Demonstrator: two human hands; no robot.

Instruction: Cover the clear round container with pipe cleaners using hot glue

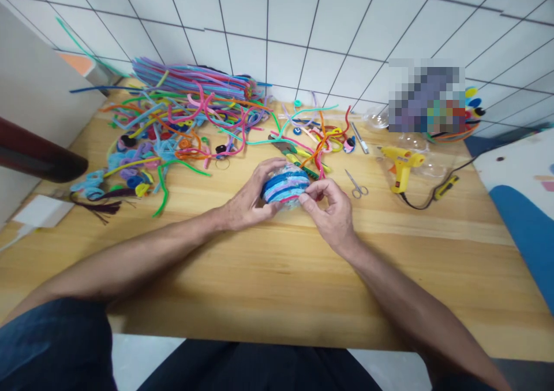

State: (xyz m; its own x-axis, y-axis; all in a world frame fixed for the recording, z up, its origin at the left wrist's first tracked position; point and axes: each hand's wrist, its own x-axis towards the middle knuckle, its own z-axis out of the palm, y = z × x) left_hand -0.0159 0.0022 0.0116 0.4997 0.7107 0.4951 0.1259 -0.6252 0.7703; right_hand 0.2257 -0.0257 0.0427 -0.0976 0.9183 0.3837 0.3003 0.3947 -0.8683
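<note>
Between my hands, above the wooden table [242, 287], is a rounded ball [284, 185] wrapped in bands of blue, light blue and lilac pipe cleaner, with clear plastic showing at its edges. My left hand [255, 197] grips its left side, fingers over the top and thumb along the lower edge. At the right side, my right hand [326, 209] pinches the end of a pink-red pipe cleaner [292, 199] that runs along the lower part of the ball. Its fingertips touch the ball. Just behind the ball lie pliers [283, 145], partly covered by loose pipe cleaners.
Loose coloured pipe cleaners [173, 119] spread over the back left, before a thick bundle [190, 79]. Small scissors [357, 186] lie right of my hands. Further right are a yellow glue gun [400, 163] with a black cord, a yellow cutter [446, 187] and clear plastic domes [433, 164].
</note>
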